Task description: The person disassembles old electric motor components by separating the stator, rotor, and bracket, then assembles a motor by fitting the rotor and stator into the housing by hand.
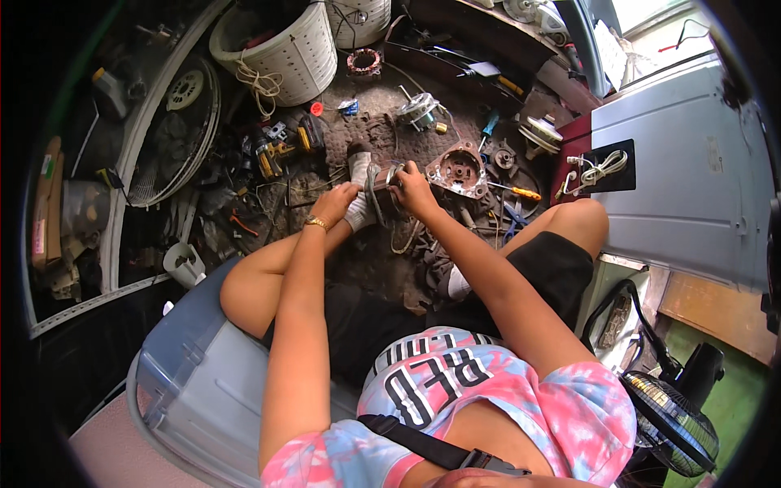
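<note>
My left hand [333, 204], with a gold watch at its wrist, reaches in beside my socked foot [359, 175]. Its fingers are drawn together near a grey curved band [373, 195]; what they pinch, if anything, is too small to name. Fingers curled, my right hand [414, 192] is closed on something small and dark at the top of a brownish metal block [386, 184]. The fingers hide most of it. Just right of that hand lies a rusty motor housing [460, 168] with a round opening.
A yellow-black cordless drill [271, 157] lies left of my foot. Farther off are a motor rotor assembly [418, 111], a copper-wound stator [364, 62] and a white basket [281, 54]. An orange-handled screwdriver [525, 193] and blue scissors [514, 220] lie at right, near a grey panel [683, 175].
</note>
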Available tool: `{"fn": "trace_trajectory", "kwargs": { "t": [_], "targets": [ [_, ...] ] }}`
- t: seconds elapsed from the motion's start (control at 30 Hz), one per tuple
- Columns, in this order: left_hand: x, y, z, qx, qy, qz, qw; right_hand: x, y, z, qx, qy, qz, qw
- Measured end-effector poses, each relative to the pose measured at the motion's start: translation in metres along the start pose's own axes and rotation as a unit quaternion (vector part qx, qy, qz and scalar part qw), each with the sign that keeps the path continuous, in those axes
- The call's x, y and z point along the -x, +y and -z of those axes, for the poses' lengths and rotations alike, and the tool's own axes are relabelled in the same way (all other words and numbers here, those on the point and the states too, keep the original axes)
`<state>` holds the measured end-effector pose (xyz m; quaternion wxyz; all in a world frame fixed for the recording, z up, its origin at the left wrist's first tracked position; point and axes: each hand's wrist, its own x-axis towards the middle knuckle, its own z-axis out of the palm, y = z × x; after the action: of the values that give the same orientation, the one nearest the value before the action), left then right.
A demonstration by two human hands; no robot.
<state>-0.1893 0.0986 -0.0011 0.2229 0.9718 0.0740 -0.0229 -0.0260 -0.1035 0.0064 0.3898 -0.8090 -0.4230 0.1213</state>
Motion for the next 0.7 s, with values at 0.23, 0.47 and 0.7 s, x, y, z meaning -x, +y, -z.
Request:
{"fn": "trace_trajectory", "kwargs": {
  "t": [0.23, 0.47, 0.7],
  "targets": [
    [-0.015, 0.0, 0.073, -0.034, -0.035, -0.099, 0.994, 0.012, 0.004, 0.004, -0.01, 0.01, -0.02, 1.0],
    [-0.013, -0.04, 0.107, -0.258, -0.172, 0.12, 0.943, 0.002, -0.016, 0.01, 0.023, -0.025, -0.01, 0.999],
    [-0.003, -0.005, 0.017, -0.267, -0.295, 0.083, 0.914, -0.008, 0.003, 0.016, 0.093, -0.136, -0.061, 0.985]
  ]
}}
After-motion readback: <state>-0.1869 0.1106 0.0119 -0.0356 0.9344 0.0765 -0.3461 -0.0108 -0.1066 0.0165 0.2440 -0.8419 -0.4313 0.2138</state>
